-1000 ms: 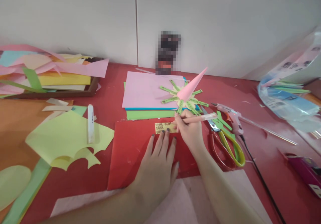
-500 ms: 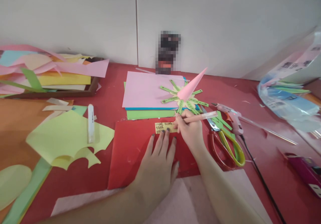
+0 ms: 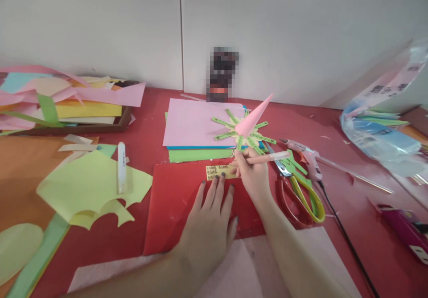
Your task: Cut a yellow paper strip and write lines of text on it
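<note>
My left hand [image 3: 209,222] lies flat with its fingers spread on a red sheet [image 3: 170,200], fingertips touching the lower edge of a small yellow paper slip [image 3: 214,172]. Dark handwriting covers the slip's left part and runs along its top. My right hand [image 3: 254,177] is closed round a pen [image 3: 269,157] with a pinkish barrel, its writing end hidden behind my fingers at the slip's right side. Just beyond stands a pink paper cone [image 3: 252,120] on a pale flower shape, with green lettered strips [image 3: 222,135] spreading out around it.
Scissors [image 3: 301,195] and a pink glue gun [image 3: 310,160] with a black cord lie right of my right hand. Stacked coloured paper [image 3: 190,122] is behind the red sheet. Left are a white capped pen [image 3: 121,169], cut yellow-green paper [image 3: 83,186] and a scrap-filled tray [image 3: 125,117].
The whole view has shifted slightly. My left hand stays flat and my right hand keeps the pen at the slip; little else differs.
</note>
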`<act>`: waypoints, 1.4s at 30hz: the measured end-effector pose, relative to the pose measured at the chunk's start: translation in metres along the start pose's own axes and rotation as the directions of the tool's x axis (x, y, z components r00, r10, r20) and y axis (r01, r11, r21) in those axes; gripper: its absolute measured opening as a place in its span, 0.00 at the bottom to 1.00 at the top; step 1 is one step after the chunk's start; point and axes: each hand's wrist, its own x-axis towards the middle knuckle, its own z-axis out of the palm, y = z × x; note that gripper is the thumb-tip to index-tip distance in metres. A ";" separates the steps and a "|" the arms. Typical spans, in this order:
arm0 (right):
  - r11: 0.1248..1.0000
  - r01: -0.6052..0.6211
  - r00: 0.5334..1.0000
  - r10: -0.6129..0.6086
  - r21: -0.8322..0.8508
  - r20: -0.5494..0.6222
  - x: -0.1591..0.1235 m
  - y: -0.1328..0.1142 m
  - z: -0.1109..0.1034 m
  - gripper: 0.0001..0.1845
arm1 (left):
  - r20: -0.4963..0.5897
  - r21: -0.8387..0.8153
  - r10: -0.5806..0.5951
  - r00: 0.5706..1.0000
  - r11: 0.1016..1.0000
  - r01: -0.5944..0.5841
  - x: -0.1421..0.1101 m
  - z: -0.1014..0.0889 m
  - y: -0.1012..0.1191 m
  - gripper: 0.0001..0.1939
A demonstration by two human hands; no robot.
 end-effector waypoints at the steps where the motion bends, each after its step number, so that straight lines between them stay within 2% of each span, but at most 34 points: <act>1: 1.000 -0.001 1.000 0.001 0.004 0.003 0.000 0.000 0.000 0.17 | -0.003 -0.002 0.000 1.000 1.000 0.000 0.000 0.000 0.000 0.26; 15: 0.999 -0.021 0.999 0.020 0.037 0.025 0.000 -0.002 -0.001 0.17 | -0.052 0.007 0.021 0.998 1.000 -0.021 0.001 -0.001 -0.001 0.24; 19: 0.995 -0.021 0.998 0.015 0.102 0.063 -0.003 -0.004 -0.001 0.17 | -0.059 0.001 0.037 0.998 0.999 -0.037 0.001 -0.001 -0.001 0.24; 24: 0.993 0.043 0.999 -0.043 0.108 -0.004 -0.011 -0.010 0.003 0.16 | -0.046 0.003 0.046 0.998 0.999 -0.046 0.002 -0.001 -0.002 0.24; 28: 0.994 0.088 0.991 -0.094 0.071 0.096 -0.012 -0.014 0.005 0.14 | -0.032 0.004 0.053 0.998 0.999 -0.053 0.003 -0.001 -0.002 0.24; 31: 0.996 0.066 0.986 -0.075 0.064 0.148 -0.010 -0.013 0.005 0.15 | -0.049 0.012 0.048 0.998 0.999 -0.047 0.002 0.001 -0.002 0.24; 35: 0.996 0.008 0.988 -0.021 0.083 0.153 -0.006 -0.004 0.007 0.20 | -0.069 0.016 0.051 0.996 0.999 -0.050 0.000 0.004 -0.002 0.24; 38: 0.996 0.000 0.990 -0.014 0.094 0.142 -0.005 -0.001 0.007 0.20 | -0.073 -0.001 0.053 0.996 0.999 -0.054 -0.002 0.005 -0.003 0.26; 42: 0.991 -0.035 0.982 0.010 0.132 0.187 -0.004 -0.002 0.007 0.19 | -0.072 -0.032 0.042 0.996 0.998 -0.045 -0.003 0.003 -0.004 0.28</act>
